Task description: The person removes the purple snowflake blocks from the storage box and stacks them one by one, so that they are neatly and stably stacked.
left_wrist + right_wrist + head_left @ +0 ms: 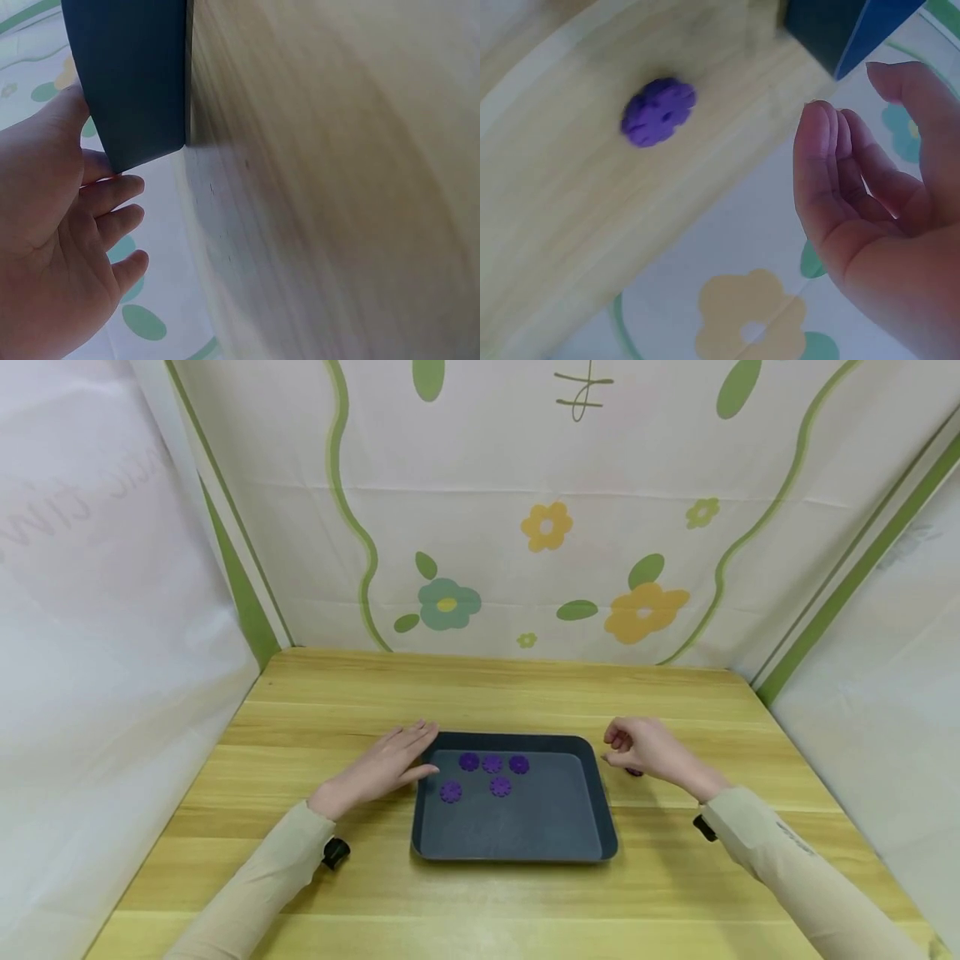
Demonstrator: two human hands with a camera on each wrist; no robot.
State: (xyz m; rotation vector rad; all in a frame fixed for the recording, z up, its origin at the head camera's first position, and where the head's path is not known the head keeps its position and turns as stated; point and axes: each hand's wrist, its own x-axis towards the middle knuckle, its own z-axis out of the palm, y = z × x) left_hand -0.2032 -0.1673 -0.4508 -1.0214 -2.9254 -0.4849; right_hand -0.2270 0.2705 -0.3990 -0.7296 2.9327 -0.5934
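A dark grey rectangular tray lies on the wooden table. Inside it, toward the back and left, are several purple notched discs. My left hand rests at the tray's back left corner, its fingers extended along the rim; the left wrist view shows the hand against the tray's outer wall. Just beyond the tray's right side is my right hand, with its fingers bent and nothing between thumb and fingertips. Another purple notched disc lies on the table near that hand, mostly hidden beneath it in the head view.
The light wooden table extends around the tray. A white curtain printed with flowers and green lines stands behind, and white side panels border the table left and right. Each wrist carries a small black device.
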